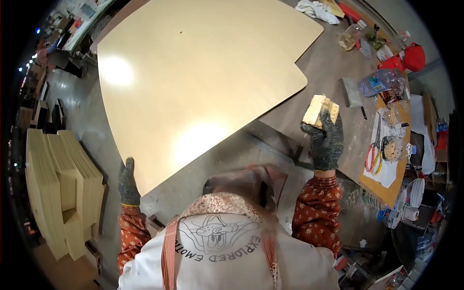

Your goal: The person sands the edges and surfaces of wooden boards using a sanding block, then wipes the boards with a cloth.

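On the workbench [333,63] lies a large pale board [193,82]. My gloved left hand [128,182] rests flat against its near corner, fingers straight and together. My gloved right hand [326,140] is raised just beyond the board's right edge, fingers clamped around a wooden block [319,110]. Along the bench's far right stand clear plastic bottles [379,82], one [352,36] holding pale liquid, and a clear jar [394,147] whose contents I cannot make out. Cut panels [63,188] are stacked at left.
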Demonstrator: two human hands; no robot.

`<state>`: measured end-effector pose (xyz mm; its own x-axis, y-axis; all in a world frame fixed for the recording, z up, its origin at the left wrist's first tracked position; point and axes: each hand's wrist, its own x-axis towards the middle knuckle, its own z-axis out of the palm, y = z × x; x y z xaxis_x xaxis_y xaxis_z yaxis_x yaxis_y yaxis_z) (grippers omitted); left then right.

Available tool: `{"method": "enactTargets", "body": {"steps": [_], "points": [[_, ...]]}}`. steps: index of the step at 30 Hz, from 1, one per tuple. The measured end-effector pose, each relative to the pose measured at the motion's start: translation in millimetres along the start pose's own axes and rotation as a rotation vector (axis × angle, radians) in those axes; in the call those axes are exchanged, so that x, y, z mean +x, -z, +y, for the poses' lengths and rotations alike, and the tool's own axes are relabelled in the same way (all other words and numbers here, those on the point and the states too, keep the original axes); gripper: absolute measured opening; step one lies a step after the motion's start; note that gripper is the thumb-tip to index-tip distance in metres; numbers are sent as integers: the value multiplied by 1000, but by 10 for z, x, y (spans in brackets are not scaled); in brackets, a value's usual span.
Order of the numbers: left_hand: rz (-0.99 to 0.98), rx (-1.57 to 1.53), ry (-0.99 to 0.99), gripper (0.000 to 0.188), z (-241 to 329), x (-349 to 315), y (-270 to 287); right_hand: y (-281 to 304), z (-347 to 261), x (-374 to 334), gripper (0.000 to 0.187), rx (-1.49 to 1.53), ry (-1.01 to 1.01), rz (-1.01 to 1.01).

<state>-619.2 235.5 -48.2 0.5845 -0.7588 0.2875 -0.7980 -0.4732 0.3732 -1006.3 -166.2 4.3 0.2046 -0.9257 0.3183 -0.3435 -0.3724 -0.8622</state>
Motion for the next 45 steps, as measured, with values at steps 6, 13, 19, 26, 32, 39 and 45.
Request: {"method": "enactTargets", "body": {"steps": [6,13,19,26,32,39,45], "points": [[-47,-181,96,36,-371,-165,49,-332,-31,-368,43,50,-23,-35],[-3,-536,361,39,-198,-16,4,-630,-168,-383,53,-454,376,58],[-49,-358,301,38,-211,-72,19,-936,-265,-543,51,-121,356,65],[47,-1076,613,36,-426,-92,-147,-972,-447,-1051,42,164,184,-486],[-2,-788,459,36,-444,-105,-186,-472,-224,-730,39,16,459,-128],[-14,-497,276,35,-498,-119,-207,-401,47,-730,42,-179,438,-115],[-8,-393,201,35,-538,-139,-221,-667,-317,-676,51,380,-158,-76]]}}
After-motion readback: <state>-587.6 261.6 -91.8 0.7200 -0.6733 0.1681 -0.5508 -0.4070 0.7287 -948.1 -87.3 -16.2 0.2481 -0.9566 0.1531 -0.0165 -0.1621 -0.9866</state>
